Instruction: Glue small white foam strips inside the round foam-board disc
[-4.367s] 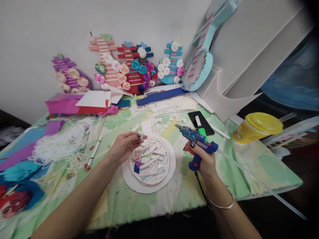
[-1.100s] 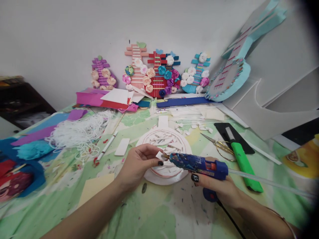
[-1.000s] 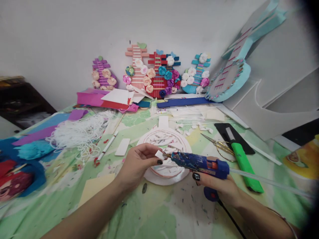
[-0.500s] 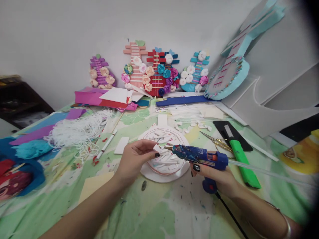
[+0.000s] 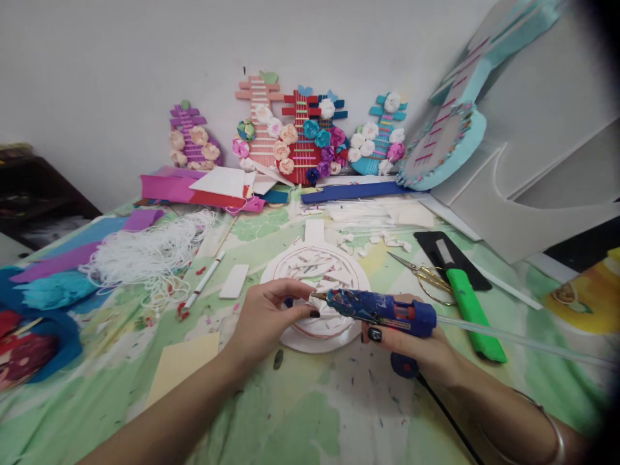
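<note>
My right hand (image 5: 411,349) is wrapped round the grip of a blue hot glue gun (image 5: 387,313), its nozzle pointing left and a clear glue stick (image 5: 504,329) sticking out of its back. At the nozzle tip is a small white foam piece (image 5: 317,302), pinched between the thumb and fingers of my left hand (image 5: 271,313). Beneath both hands lies a round white foam shape (image 5: 303,343) with a short neck at its far side. Scattered white strips (image 5: 310,265) fill the ring drawn on it, partly hidden by my hands and the gun.
A green-handled knife (image 5: 472,310) and gold-handled scissors (image 5: 431,276) lie to the right. White cord (image 5: 145,255), a white pen (image 5: 206,281) and a white rectangle (image 5: 234,281) are at left. Flower-decorated miniature guitars (image 5: 305,142) lean on the wall; a large turquoise guitar (image 5: 455,148) stands back right.
The gun's nozzle has moved slightly left and down onto the small foam piece, which my left fingers have tilted. The whole view has shifted a little.
</note>
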Demonstrator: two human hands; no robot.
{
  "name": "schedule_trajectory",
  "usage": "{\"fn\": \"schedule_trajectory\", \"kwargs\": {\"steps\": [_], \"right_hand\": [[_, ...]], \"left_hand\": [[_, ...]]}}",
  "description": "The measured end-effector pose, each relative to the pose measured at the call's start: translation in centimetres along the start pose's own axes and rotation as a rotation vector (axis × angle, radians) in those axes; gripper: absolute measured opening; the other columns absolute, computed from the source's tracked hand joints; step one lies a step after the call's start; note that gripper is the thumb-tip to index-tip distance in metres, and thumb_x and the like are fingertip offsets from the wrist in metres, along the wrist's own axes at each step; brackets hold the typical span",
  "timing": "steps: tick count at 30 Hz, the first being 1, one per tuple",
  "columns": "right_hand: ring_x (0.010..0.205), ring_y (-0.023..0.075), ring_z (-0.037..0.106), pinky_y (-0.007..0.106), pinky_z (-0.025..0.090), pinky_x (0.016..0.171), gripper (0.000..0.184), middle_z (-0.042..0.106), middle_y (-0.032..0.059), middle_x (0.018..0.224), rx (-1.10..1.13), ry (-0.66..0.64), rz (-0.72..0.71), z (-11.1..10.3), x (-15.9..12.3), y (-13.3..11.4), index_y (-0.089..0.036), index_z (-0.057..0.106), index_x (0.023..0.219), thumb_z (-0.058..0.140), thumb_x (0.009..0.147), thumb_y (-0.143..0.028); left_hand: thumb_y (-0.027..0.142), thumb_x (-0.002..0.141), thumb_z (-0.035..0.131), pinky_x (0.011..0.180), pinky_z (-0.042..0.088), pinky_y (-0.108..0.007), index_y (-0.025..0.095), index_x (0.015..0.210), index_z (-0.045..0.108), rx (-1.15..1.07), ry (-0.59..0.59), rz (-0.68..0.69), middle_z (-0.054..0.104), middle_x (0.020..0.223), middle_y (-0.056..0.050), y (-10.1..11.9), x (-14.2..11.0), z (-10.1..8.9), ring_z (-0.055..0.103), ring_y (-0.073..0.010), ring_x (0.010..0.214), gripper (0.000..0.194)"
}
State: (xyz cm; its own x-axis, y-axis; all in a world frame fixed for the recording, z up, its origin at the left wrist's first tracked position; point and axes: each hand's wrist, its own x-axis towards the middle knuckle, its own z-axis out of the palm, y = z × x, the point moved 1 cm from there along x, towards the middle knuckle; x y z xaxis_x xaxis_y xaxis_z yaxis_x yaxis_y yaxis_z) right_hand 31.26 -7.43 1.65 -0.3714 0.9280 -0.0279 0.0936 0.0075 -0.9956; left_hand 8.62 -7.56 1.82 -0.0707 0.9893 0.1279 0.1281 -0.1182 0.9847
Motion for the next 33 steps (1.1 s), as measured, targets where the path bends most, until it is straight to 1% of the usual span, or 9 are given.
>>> {"fn": "schedule_trajectory", "kwargs": {"steps": [4, 7, 10, 12, 15, 19, 24, 27, 33], "right_hand": [[0.066, 0.0188, 0.060, 0.029, 0.048, 0.061, 0.023, 0.064, 0.0028, 0.067, 0.013, 0.006, -0.044, 0.2, 0.0, -0.8, -0.018, 0.066, 0.070, 0.070, 0.067, -0.041], [0.070, 0.0193, 0.061, 0.030, 0.049, 0.065, 0.024, 0.065, 0.0033, 0.070, 0.009, 0.006, -0.059, 0.1, 0.2, -0.7, -0.019, 0.068, 0.074, 0.069, 0.068, -0.042], [0.075, 0.0217, 0.062, 0.033, 0.051, 0.071, 0.027, 0.067, 0.0047, 0.075, 0.000, 0.082, -0.053, -0.1, 0.4, -0.6, -0.020, 0.070, 0.078, 0.070, 0.065, -0.044], [0.073, 0.0219, 0.062, 0.035, 0.051, 0.073, 0.026, 0.067, 0.0046, 0.074, 0.006, 0.173, -0.073, -0.2, 0.6, -1.0, -0.021, 0.070, 0.073, 0.072, 0.062, -0.044], [0.069, 0.0197, 0.060, 0.033, 0.051, 0.072, 0.021, 0.064, 0.0029, 0.068, 0.042, 0.267, -0.135, -0.1, 0.7, -1.9, -0.023, 0.069, 0.062, 0.071, 0.063, -0.043], [0.068, 0.0195, 0.059, 0.033, 0.051, 0.071, 0.017, 0.063, 0.0026, 0.068, 0.069, 0.269, -0.153, 0.0, 0.7, -2.6, -0.024, 0.068, 0.063, 0.068, 0.066, -0.040], [0.074, 0.0196, 0.061, 0.032, 0.050, 0.077, 0.013, 0.066, 0.0016, 0.072, 0.064, 0.239, -0.164, 0.1, 0.6, -2.5, -0.025, 0.069, 0.066, 0.069, 0.067, -0.038], [0.078, 0.0211, 0.062, 0.033, 0.051, 0.077, 0.015, 0.067, 0.0022, 0.076, 0.069, 0.220, -0.154, 0.1, 0.6, -2.3, -0.024, 0.070, 0.067, 0.069, 0.068, -0.039], [0.078, 0.0183, 0.063, 0.028, 0.051, 0.076, 0.012, 0.069, 0.0002, 0.078, 0.078, 0.176, -0.169, 0.1, 0.5, -2.4, -0.025, 0.072, 0.072, 0.067, 0.071, -0.036]], "left_hand": [[0.016, 0.059, 0.075, 0.070, 0.050, -0.027, 0.018, 0.075, 0.072, -0.052, -0.034, -0.016, 0.071, 0.077, -0.004, 0.0, -0.1, 0.2, 0.064, -0.0189, 0.077, 0.017], [0.017, 0.056, 0.076, 0.064, 0.051, -0.026, 0.017, 0.081, 0.069, -0.090, -0.046, -0.060, 0.070, 0.078, -0.005, 0.2, 0.0, 0.1, 0.065, -0.0191, 0.075, 0.026], [0.019, 0.055, 0.077, 0.061, 0.050, -0.024, 0.016, 0.080, 0.064, -0.065, -0.028, -0.064, 0.068, 0.073, -0.004, 0.5, 0.2, -0.1, 0.065, -0.0178, 0.072, 0.028], [0.021, 0.058, 0.077, 0.063, 0.050, -0.025, 0.017, 0.078, 0.063, -0.004, -0.022, -0.029, 0.068, 0.073, -0.003, 0.6, 0.4, -0.5, 0.065, -0.0176, 0.071, 0.025], [0.024, 0.063, 0.074, 0.070, 0.049, -0.028, 0.018, 0.076, 0.067, 0.193, -0.022, 0.078, 0.069, 0.079, -0.004, 0.8, 0.5, -1.1, 0.065, -0.0197, 0.078, 0.016], [0.021, 0.068, 0.070, 0.076, 0.047, -0.031, 0.023, 0.076, 0.071, 0.441, -0.034, 0.279, 0.071, 0.080, -0.004, 0.9, 0.2, -1.2, 0.064, -0.0208, 0.081, 0.008], [0.016, 0.074, 0.063, 0.082, 0.043, -0.036, 0.026, 0.082, 0.074, 0.535, -0.131, 0.530, 0.071, 0.079, -0.005, 0.5, 0.1, -0.3, 0.062, -0.0211, 0.081, 0.016], [0.014, 0.078, 0.059, 0.080, 0.044, -0.037, 0.024, 0.086, 0.072, 0.636, -0.197, 0.640, 0.070, 0.079, -0.006, 0.2, 0.3, -0.2, 0.060, -0.0209, 0.080, 0.020], [0.009, 0.083, 0.047, 0.077, 0.044, -0.040, 0.017, 0.091, 0.068, 0.912, -0.238, 0.799, 0.066, 0.086, -0.009, 0.2, 0.0, -0.4, 0.052, -0.0224, 0.088, 0.024]]}}
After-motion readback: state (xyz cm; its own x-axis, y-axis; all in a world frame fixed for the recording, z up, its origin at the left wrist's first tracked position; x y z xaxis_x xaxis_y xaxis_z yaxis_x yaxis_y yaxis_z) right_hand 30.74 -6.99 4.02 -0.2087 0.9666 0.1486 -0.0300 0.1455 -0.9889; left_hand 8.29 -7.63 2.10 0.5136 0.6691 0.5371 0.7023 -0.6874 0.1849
